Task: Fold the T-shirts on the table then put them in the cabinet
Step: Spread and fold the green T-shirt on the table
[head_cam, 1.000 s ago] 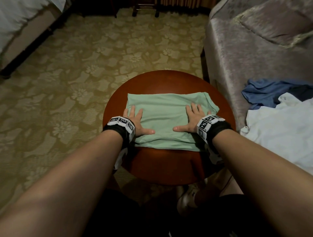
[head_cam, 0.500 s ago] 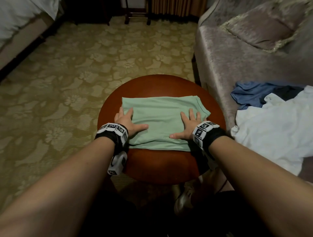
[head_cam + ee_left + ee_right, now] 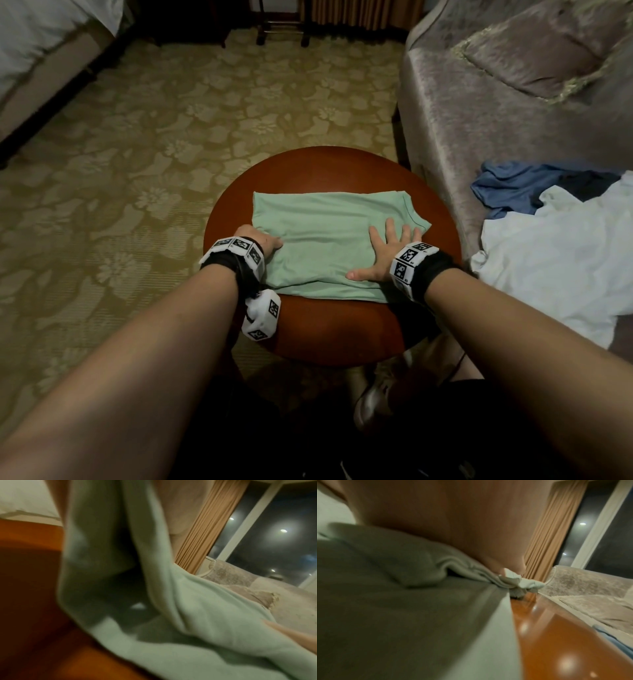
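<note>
A pale green T-shirt (image 3: pixel 329 236), folded into a rectangle, lies on the round red-brown table (image 3: pixel 325 329). My left hand (image 3: pixel 265 243) is at the shirt's left edge, its fingers tucked under the cloth and its thumb on top. The left wrist view shows the green cloth (image 3: pixel 205 615) raised and draped over my fingers, with the thumb (image 3: pixel 295 635) at the lower right. My right hand (image 3: pixel 387 250) lies flat on the shirt's right part with its fingers spread. Seen from the right wrist, the palm (image 3: pixel 445 520) presses the cloth (image 3: pixel 402 601) down beside bare tabletop (image 3: pixel 556 635).
A grey sofa (image 3: pixel 479 113) stands right of the table with a cushion (image 3: pixel 534 44). On its seat lie a blue garment (image 3: pixel 513 192) and a white T-shirt (image 3: pixel 565 267). A bed (image 3: pixel 41 51) is at the far left, and patterned carpet lies between.
My left hand slid from lying flat on the shirt to its left edge, and its fingers went under the cloth. The right hand stays flat on the shirt.
</note>
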Motion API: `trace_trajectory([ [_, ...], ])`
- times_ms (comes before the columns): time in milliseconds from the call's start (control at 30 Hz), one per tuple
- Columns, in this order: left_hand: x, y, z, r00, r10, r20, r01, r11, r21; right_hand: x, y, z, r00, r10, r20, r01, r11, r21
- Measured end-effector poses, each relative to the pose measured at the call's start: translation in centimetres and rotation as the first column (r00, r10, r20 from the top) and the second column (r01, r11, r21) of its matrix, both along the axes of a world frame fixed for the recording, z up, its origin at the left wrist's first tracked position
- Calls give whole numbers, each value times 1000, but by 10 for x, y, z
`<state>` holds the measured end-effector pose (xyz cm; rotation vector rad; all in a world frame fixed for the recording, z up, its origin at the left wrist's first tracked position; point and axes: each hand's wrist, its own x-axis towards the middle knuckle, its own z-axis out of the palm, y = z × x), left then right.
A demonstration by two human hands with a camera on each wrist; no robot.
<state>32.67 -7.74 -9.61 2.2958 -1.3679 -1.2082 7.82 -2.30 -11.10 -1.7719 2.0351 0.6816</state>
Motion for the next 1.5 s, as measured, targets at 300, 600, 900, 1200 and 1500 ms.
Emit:
trace_trajectory([
  [300,4,5,-18,955,-290,65,297,927,-226,5,0,2,999,-28,28,27,999,42],
  [600,32,-8,10,955,-269,128,289,941,-177,44,-3,-2,995,-34,99,33,999,10],
  [900,-14,6,75,837,-456,303,529,816,-233,44,-1,11,968,-54,246,70,996,-58],
  [1200,-87,19,97,699,-585,412,672,734,-99,6,4,9,53,-370,927,752,626,207],
  [1500,-146,38,67,754,-628,195,657,731,-187,-20,6,0,-287,-427,857,641,579,503],
])
